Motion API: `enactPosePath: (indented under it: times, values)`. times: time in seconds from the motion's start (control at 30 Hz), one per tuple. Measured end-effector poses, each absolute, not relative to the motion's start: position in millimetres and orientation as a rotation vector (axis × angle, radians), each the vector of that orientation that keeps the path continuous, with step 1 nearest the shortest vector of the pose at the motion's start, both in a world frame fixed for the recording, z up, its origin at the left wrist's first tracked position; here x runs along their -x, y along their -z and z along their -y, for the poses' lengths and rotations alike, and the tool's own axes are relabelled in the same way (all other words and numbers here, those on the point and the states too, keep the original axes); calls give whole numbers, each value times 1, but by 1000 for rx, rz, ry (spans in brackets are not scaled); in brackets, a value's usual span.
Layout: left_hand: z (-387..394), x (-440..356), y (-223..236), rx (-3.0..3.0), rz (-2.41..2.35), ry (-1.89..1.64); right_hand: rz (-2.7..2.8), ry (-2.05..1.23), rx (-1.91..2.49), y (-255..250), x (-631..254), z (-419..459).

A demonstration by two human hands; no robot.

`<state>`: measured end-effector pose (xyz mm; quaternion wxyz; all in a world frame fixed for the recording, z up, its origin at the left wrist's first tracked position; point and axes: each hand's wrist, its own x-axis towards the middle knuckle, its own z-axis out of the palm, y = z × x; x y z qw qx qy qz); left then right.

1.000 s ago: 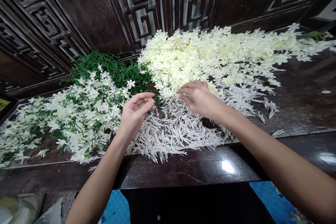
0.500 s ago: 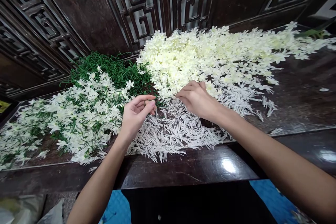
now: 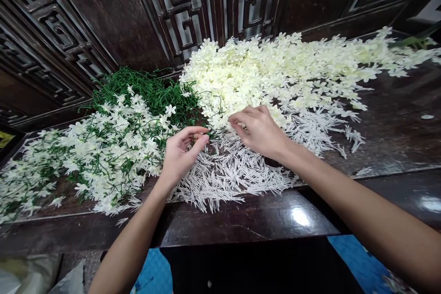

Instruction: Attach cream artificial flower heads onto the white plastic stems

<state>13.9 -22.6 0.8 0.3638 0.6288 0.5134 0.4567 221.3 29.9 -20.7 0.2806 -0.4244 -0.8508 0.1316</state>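
Observation:
My left hand (image 3: 182,151) is closed in a loose pinch over the left side of the white pieces, and a thin green artificial stem (image 3: 214,134) shows at its fingertips. To its right, my right hand (image 3: 258,129) hangs palm down at the front of the pale yellow artificial flower heads (image 3: 241,73), its fingers bent together. Whatever those fingers hold is hidden. Below both hands lies a spread of thin white stamen pieces (image 3: 230,174). White flowers on green stems (image 3: 113,151) are heaped left of my left hand. Behind them rests a tangle of bare green stems (image 3: 144,89).
Everything lies on a dark, glossy wooden bench (image 3: 241,223). A carved wooden lattice back (image 3: 186,4) rises behind the piles. One loose white petal (image 3: 427,117) sits at the right. Plastic bags (image 3: 31,273) are at the lower left.
Both hands stay almost in place. My left hand has shifted slightly right, and the fingers of my right hand have lifted and loosened a little. The piles look the same.

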Motion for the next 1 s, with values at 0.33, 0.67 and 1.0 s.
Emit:
enactPosePath:
  times: [0.33,0.67,1.0]
  values:
    - [25,-19,8,-1983,-1277,-1138,1873,-1196,911,-3,-215,-13]
    - [23,-15,5,-1941,-1390,-1180,2367,-767,975,13,-218,-20]
    - [21,-13,5,-1893,-1426,-1154,2489,-654,949,13,-217,-18]
